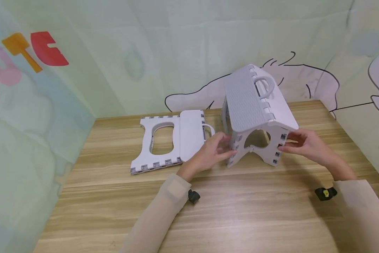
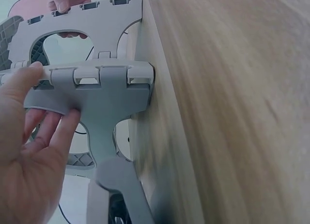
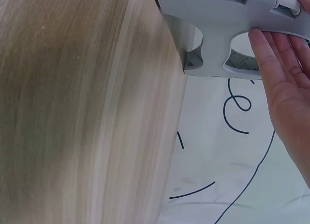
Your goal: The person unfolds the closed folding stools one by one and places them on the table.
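A half-folded grey and white folding stool (image 1: 246, 98) stands on the table, its two top halves peaked like a roof and a loop handle at the ridge. At its front left edge my left hand (image 1: 213, 151) grips the hinged leg panel. In the left wrist view the left hand (image 2: 36, 156) has its thumb on one side of that edge and its fingers on the other. My right hand (image 1: 306, 146) holds the front right edge. The right wrist view shows the right hand's fingers (image 3: 276, 64) along the side panel near its cutout; the thumb is mostly out of frame.
A second folding stool (image 1: 189, 135), folded flat, lies just left of the standing one. Both are on a wood-grain table (image 1: 233, 211). Behind the table hangs a printed cloth backdrop (image 1: 177, 52), close to the standing stool's rear.
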Motion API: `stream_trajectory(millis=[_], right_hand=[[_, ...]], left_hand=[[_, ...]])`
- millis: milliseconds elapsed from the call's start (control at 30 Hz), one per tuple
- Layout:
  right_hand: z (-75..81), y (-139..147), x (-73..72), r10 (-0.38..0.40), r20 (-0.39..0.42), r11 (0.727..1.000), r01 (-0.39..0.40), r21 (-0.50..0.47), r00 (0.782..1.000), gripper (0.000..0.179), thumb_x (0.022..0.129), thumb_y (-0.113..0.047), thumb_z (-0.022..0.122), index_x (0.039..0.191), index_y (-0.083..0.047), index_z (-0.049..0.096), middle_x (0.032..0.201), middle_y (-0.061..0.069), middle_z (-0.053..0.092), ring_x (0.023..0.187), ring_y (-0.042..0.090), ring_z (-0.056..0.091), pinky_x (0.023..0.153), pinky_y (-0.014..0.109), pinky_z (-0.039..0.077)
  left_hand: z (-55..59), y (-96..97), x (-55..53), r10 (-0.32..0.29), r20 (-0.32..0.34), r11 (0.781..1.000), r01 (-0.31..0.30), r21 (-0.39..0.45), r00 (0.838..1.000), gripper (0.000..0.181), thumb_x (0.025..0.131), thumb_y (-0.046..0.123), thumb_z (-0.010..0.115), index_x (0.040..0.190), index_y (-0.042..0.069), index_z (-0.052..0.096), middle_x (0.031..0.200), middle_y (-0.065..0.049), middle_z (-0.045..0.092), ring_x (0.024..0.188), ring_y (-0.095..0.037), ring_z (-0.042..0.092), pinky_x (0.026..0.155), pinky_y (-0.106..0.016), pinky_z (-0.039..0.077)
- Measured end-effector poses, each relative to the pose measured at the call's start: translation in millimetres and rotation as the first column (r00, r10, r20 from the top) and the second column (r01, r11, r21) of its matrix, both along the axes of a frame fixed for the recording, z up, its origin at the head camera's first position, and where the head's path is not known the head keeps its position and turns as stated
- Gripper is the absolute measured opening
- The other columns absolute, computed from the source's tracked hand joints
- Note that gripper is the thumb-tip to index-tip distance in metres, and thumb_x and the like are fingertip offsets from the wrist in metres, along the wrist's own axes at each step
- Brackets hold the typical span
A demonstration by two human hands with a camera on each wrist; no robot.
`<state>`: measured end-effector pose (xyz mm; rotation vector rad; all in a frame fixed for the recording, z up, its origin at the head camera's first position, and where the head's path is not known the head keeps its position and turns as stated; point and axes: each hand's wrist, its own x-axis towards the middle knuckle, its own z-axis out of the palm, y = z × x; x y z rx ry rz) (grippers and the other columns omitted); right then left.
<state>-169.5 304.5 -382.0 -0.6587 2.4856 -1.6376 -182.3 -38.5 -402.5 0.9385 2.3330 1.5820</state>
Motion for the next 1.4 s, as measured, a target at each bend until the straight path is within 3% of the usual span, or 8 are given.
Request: stream_trajectory(millis=[533, 633, 733, 833, 933, 1133, 1200, 1400], right_hand=[[5.2, -1.6, 2.5, -0.036, 0.027, 0.999, 0.035, 0.035, 0.999, 0.040, 0.085, 0.005, 0.076, 0.122, 0.007, 0.061, 0.111, -0.011, 0.069, 0.099, 0.005, 0.067, 0.080, 0.022, 0.058], [8.7, -1.0, 3.7, -0.065, 0.042, 0.996, 0.062, 0.068, 0.997, 0.045, 0.085, 0.001, 0.077, 0.125, 0.010, 0.058, 0.115, -0.003, 0.069, 0.101, 0.004, 0.066, 0.082, 0.021, 0.057], [13.9, 1.3, 5.2, -0.075, 0.048, 0.992, 0.069, 0.105, 0.996, 0.053, 0.086, -0.001, 0.077, 0.132, 0.011, 0.053, 0.125, 0.015, 0.066, 0.104, 0.001, 0.064, 0.085, 0.019, 0.054], [18.9, 6.9, 5.5, -0.043, 0.054, 0.992, 0.036, 0.124, 0.998, 0.061, 0.088, 0.000, 0.074, 0.140, 0.014, 0.045, 0.136, 0.032, 0.053, 0.109, -0.003, 0.060, 0.086, 0.016, 0.052], [22.5, 13.9, 4.6, -0.003, 0.068, 0.990, -0.006, 0.142, 0.998, 0.065, 0.091, 0.001, 0.069, 0.145, 0.016, 0.035, 0.143, 0.038, 0.040, 0.117, 0.001, 0.055, 0.087, 0.014, 0.051], [32.0, 23.5, 2.9, -0.009, 0.084, 0.973, -0.011, 0.232, 0.996, 0.076, 0.096, -0.004, 0.064, 0.154, 0.009, 0.018, 0.155, 0.034, 0.024, 0.138, 0.046, 0.033, 0.091, 0.007, 0.042], [35.7, 24.8, 2.1, -0.007, 0.082, 0.973, -0.012, 0.232, 0.997, 0.079, 0.096, -0.004, 0.063, 0.158, 0.002, 0.014, 0.160, 0.027, 0.018, 0.141, 0.047, 0.026, 0.094, 0.005, 0.039], [49.5, 24.6, 2.5, -0.002, 0.000, 0.983, 0.001, 0.184, 1.000, 0.074, 0.101, -0.007, 0.054, 0.161, -0.016, 0.011, 0.166, 0.009, 0.008, 0.149, 0.028, 0.017, 0.104, 0.005, 0.029]], left_hand=[[2.2, -1.1, 0.9, 0.039, -0.028, 0.999, -0.038, 0.009, 0.999, 0.043, 0.090, 0.017, 0.077, 0.123, 0.000, 0.057, 0.123, -0.011, 0.058, 0.117, -0.025, 0.058, 0.096, -0.025, 0.052], [5.3, -2.8, 0.9, 0.051, -0.027, 0.999, -0.051, 0.008, 0.998, 0.047, 0.094, 0.022, 0.072, 0.130, -0.002, 0.054, 0.128, -0.013, 0.056, 0.120, -0.028, 0.057, 0.099, -0.026, 0.050], [7.7, -5.9, -0.7, 0.069, -0.057, 0.997, -0.068, 0.023, 0.996, 0.052, 0.098, 0.025, 0.065, 0.136, -0.006, 0.049, 0.133, -0.019, 0.055, 0.123, -0.034, 0.057, 0.103, -0.031, 0.048], [11.0, -9.8, -3.1, 0.104, -0.118, 0.994, -0.101, 0.028, 0.988, 0.064, 0.101, 0.044, 0.056, 0.139, -0.007, 0.047, 0.133, -0.022, 0.057, 0.124, -0.033, 0.056, 0.104, -0.038, 0.048], [15.4, -12.9, -5.7, 0.151, -0.175, 0.988, -0.151, 0.016, 0.973, 0.086, 0.096, 0.068, 0.043, 0.141, -0.005, 0.047, 0.132, -0.020, 0.059, 0.124, -0.026, 0.056, 0.104, -0.040, 0.049], [26.4, -17.7, -9.3, 0.236, -0.226, 0.968, -0.249, -0.033, 0.945, 0.101, 0.089, 0.083, 0.031, 0.148, 0.002, 0.043, 0.143, -0.011, 0.054, 0.130, -0.021, 0.050, 0.107, -0.035, 0.045], [30.5, -18.7, -9.9, 0.251, -0.245, 0.961, -0.271, -0.054, 0.936, 0.100, 0.089, 0.083, 0.030, 0.150, 0.005, 0.042, 0.147, -0.010, 0.051, 0.133, -0.022, 0.048, 0.109, -0.037, 0.042], [46.7, -18.4, -11.0, 0.263, -0.281, 0.949, -0.300, -0.099, 0.923, 0.098, 0.088, 0.084, 0.029, 0.156, 0.013, 0.032, 0.158, -0.005, 0.037, 0.144, -0.020, 0.033, 0.117, -0.043, 0.029]])
